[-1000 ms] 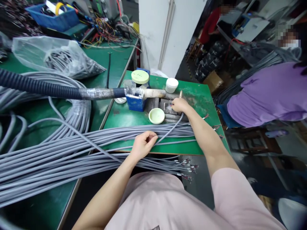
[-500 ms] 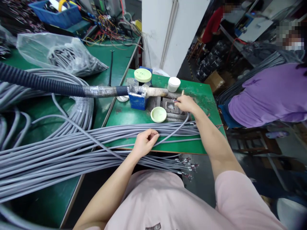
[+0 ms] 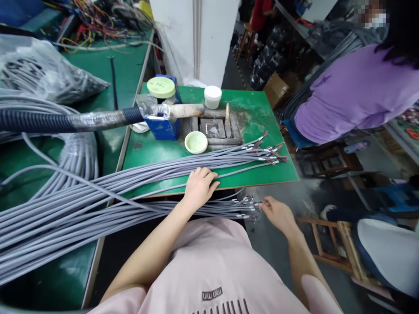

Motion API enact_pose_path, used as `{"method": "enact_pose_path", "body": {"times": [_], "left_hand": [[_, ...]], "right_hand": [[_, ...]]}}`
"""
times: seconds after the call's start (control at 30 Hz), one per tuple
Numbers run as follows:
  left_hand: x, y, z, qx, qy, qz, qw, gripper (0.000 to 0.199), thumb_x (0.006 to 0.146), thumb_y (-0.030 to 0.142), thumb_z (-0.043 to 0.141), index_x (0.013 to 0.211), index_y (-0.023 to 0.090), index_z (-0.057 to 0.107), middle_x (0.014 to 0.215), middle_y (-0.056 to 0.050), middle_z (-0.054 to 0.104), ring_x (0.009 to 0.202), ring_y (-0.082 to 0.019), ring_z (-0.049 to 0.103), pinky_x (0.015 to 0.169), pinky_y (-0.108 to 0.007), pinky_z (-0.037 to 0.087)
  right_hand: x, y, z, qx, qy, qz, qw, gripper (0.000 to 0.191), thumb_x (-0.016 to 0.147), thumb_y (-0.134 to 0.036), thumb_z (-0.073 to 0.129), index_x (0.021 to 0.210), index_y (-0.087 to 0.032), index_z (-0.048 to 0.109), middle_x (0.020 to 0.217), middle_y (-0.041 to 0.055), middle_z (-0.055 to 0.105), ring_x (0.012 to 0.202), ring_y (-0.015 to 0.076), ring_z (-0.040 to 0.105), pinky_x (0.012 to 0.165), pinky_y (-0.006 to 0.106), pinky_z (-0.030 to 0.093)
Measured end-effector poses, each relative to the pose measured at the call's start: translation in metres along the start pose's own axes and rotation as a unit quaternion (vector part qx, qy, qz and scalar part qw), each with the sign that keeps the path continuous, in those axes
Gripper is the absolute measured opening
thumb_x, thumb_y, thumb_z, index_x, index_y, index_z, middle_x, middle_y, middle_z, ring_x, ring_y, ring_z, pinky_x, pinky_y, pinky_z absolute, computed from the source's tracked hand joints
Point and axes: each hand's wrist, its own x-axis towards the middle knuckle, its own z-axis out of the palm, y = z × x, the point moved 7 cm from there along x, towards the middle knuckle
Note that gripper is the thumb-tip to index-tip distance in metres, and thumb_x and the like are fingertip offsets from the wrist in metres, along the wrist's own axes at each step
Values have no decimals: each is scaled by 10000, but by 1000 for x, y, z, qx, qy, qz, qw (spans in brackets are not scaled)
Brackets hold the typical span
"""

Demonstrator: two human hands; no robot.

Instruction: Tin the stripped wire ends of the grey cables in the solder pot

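Shifting right hand (image 3: 279,214) down to cable ends (image 3: 246,207)

Grey cables (image 3: 98,205), sheathed in matt, smooth plastic, lie across the green workbench (image 3: 258,113), its top glossy and scuffed rough at the far end. Behind the cables: ribbed black plastic conduit (image 3: 39,121), bound in silver foil tape (image 3: 98,121).

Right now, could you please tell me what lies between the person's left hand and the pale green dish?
In the head view, a band of grey cables crosses the green bench between the left hand and the pale green dish.
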Motion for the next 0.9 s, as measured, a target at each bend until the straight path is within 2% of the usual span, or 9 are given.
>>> {"method": "enact_pose_path", "body": {"times": [0.1, 0.2, 0.27, 0.4, 0.5, 0.57, 0.63, 0.77, 0.9], "left_hand": [[8, 7, 5, 13, -12, 6, 1000, 159, 899, 262, 512, 892, 177, 646, 868, -89, 625, 835, -237, 527, 704, -351, 386], [8, 13, -6, -54, 5, 6, 999, 159, 917, 239, 466, 875, 176, 605, 858, -74, 592, 817, -210, 532, 739, -337, 424], [1, 20, -16, -130, 4, 15, 991, 167, 931, 237, 434, 895, 182, 588, 861, -61, 571, 829, -189, 544, 743, -309, 445], [-17, 30, -26, -226, -9, 18, 974, 157, 926, 265, 459, 897, 190, 593, 836, -48, 572, 797, -167, 549, 729, -288, 452], [-25, 29, -20, -284, -37, -13, 958, 167, 904, 291, 505, 855, 183, 623, 801, -40, 584, 776, -157, 552, 722, -283, 447], [-26, 24, -17, -344, -35, -58, 937, 176, 869, 322, 564, 864, 172, 656, 765, -28, 578, 730, -144, 541, 696, -274, 443], [-24, 18, -19, -433, -5, -112, 894, 232, 823, 364, 626, 919, 161, 682, 744, -17, 570, 680, -125, 525, 668, -263, 444], [-21, 10, -26, -620, 55, -176, 763, 328, 732, 426, 722, 909, 152, 693, 726, -10, 612, 677, -117, 567, 687, -260, 486], [-24, 0, -27, -679, 77, -222, 696, 316, 690, 424, 761, 809, 137, 703, 705, -20, 647, 632, -115, 600, 659, -259, 511]], "right_hand": [[-13, -18, 50, 171, -139, -32, 975, 218, 800, -415, 576, 801, -205, 635, 719, 47, 707, 635, 189, 668, 598, 322, 526], [-17, -63, 86, 367, -292, -34, 882, 372, 767, -493, 627, 965, -178, 614, 762, 40, 715, 541, 148, 656, 515, 279, 520], [0, -86, 77, 482, -232, -41, 844, 472, 759, -538, 630, 1082, -200, 557, 860, 54, 727, 465, 122, 626, 449, 251, 491], [32, -98, 7, 593, 38, -101, 798, 426, 794, -556, 591, 1047, -220, 522, 832, 43, 719, 423, 110, 578, 416, 245, 463], [29, -110, -33, 517, 123, -179, 828, 295, 882, -471, 511, 1037, -221, 531, 643, -31, 650, 369, 79, 465, 387, 210, 368], [20, -131, -29, 387, 65, -230, 891, 250, 916, -402, 473, 1041, -204, 560, 545, -53, 588, 380, 80, 441, 411, 207, 343], [7, -153, -6, 238, -29, -275, 931, 210, 923, -334, 463, 1014, -191, 587, 520, -51, 566, 440, 93, 492, 484, 217, 377], [-14, -178, 37, 76, -103, -328, 936, 180, 919, -261, 435, 821, -197, 571, 541, -34, 564, 511, 114, 536, 569, 241, 387], [-20, -186, 52, 61, -124, -351, 926, 158, 918, -269, 439, 853, -202, 568, 554, -32, 577, 523, 121, 547, 574, 237, 392]]}}
